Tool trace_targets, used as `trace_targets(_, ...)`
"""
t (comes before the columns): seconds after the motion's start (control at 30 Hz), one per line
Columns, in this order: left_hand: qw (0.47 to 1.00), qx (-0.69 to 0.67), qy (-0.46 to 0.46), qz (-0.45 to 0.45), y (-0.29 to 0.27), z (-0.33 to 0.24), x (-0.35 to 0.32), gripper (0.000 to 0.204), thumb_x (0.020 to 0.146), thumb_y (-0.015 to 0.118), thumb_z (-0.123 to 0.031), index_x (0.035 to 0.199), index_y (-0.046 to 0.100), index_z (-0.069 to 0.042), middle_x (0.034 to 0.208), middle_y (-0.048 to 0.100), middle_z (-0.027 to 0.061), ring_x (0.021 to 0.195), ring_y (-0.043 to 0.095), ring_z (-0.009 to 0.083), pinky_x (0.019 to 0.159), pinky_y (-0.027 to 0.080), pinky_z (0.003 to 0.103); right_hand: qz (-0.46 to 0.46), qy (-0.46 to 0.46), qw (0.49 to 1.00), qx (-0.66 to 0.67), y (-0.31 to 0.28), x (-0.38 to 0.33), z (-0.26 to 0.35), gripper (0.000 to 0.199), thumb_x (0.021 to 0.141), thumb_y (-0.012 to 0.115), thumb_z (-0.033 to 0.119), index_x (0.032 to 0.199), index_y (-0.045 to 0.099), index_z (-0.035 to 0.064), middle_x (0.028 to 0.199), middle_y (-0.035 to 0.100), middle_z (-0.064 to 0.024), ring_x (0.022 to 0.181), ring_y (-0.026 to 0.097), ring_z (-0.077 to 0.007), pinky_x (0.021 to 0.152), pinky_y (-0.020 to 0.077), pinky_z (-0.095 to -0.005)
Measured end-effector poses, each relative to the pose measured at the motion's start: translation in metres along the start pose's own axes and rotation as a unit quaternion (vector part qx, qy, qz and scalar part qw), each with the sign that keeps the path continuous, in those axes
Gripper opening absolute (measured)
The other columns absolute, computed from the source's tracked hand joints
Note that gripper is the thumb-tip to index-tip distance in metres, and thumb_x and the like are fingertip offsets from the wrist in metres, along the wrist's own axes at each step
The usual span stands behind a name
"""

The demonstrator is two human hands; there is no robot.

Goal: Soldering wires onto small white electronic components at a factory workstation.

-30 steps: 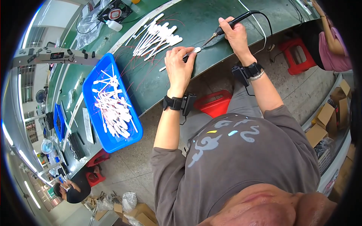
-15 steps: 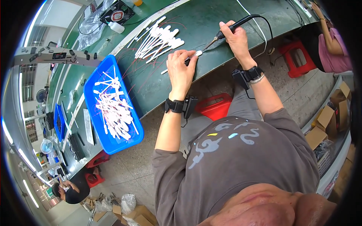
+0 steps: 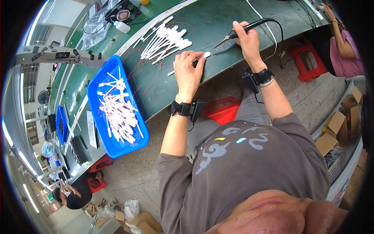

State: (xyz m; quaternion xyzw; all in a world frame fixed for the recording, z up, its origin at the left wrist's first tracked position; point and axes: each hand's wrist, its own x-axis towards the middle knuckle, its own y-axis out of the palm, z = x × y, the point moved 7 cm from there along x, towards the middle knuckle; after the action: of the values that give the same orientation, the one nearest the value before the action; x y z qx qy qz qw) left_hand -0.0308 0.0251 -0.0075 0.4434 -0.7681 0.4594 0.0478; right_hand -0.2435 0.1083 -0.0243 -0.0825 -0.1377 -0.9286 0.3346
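Note:
My right hand (image 3: 248,42) grips a soldering iron (image 3: 223,41) by its black handle. The iron's tip points down and left, a little apart from the work. Under my left hand (image 3: 187,70), a white paddle-ended stick (image 3: 207,54) lies on the green bench; thumb and fingers pinch it near its rounded end. Its thin tail shows on the other side of the hand, and its middle is hidden. Something small and black shows between the thumb and fingers. Just beyond lies a pile of similar white sticks (image 3: 165,41) with thin red wires.
A blue tray (image 3: 92,97) filled with white sticks and red wires stands at the bench's left. Farther back are a black fan (image 3: 123,15) and a white bottle (image 3: 122,27). A white cable (image 3: 269,29) crosses the bench. A red stool (image 3: 309,62) and a co-worker's pink sleeve (image 3: 346,54) are at right.
The soldering iron has lifted away from the white stick's rounded end, moving slightly up and right with my right hand. My left hand stays nearly in place.

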Motion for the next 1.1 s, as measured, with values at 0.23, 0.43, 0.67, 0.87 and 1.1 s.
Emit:
trace_targets(0.23, 1.000, 0.003, -0.001, 0.005, 0.003, 0.000, 0.001, 0.016, 0.077, 0.074, -0.016, 0.091, 0.073, -0.009, 0.094, 0.064, 0.0067, 0.090, 0.055, 0.0256, 0.082, 0.042, 0.037, -0.021, 0.042, 0.994, 0.099, -0.006, 0.000, -0.005, 0.022, 0.094, 0.064, 0.019, 0.076, 0.054, 0.0118, 0.065, 0.039, 0.0092, 0.048, 0.025, 0.0007, 0.044, 0.0183, -0.0194)
trace_targets(0.43, 1.000, 0.008, 0.023, -0.011, -0.004, 0.001, 0.016, 0.015, 0.078, 0.073, -0.015, 0.091, 0.073, -0.008, 0.092, 0.064, 0.0079, 0.089, 0.055, 0.0270, 0.080, 0.043, 0.040, -0.017, 0.044, 0.995, 0.091, -0.010, 0.004, -0.007, 0.022, 0.094, 0.063, 0.023, 0.077, 0.056, 0.0108, 0.066, 0.040, 0.0092, 0.050, 0.028, 0.0004, 0.045, 0.0199, -0.0199)
trace_targets(0.67, 0.995, 0.079, 0.062, -0.024, -0.006, 0.020, 0.038, 0.014, 0.075, 0.072, -0.015, 0.087, 0.072, -0.009, 0.087, 0.064, 0.0090, 0.092, 0.056, 0.0303, 0.082, 0.045, 0.041, -0.057, 0.035, 0.997, -0.038, -0.016, 0.005, -0.008, 0.023, 0.094, 0.062, 0.029, 0.088, 0.062, 0.0062, 0.068, 0.045, 0.0059, 0.054, 0.036, -0.0021, 0.048, 0.0260, -0.0204)
trace_targets(0.87, 0.982, 0.127, 0.099, -0.100, -0.065, -0.006, 0.007, 0.009, 0.074, 0.072, -0.014, 0.082, 0.071, -0.011, 0.087, 0.065, 0.0070, 0.092, 0.056, 0.0283, 0.080, 0.045, 0.040, -0.018, 0.065, 0.992, 0.108, -0.006, 0.002, -0.015, 0.018, 0.096, 0.059, 0.018, 0.085, 0.059, 0.0043, 0.066, 0.046, 0.0038, 0.052, 0.035, -0.0032, 0.048, 0.0266, -0.0209)
trace_targets(1.1, 0.960, 0.273, -0.044, -0.044, -0.233, 0.028, -0.049, 0.012, 0.081, 0.071, -0.014, 0.091, 0.072, -0.008, 0.084, 0.068, 0.0063, 0.079, 0.061, 0.0262, 0.071, 0.048, 0.033, -0.016, 0.062, 0.990, 0.124, -0.012, 0.007, -0.011, 0.019, 0.097, 0.058, 0.017, 0.081, 0.057, 0.0056, 0.066, 0.047, 0.0030, 0.051, 0.033, -0.0030, 0.048, 0.0262, -0.0208)
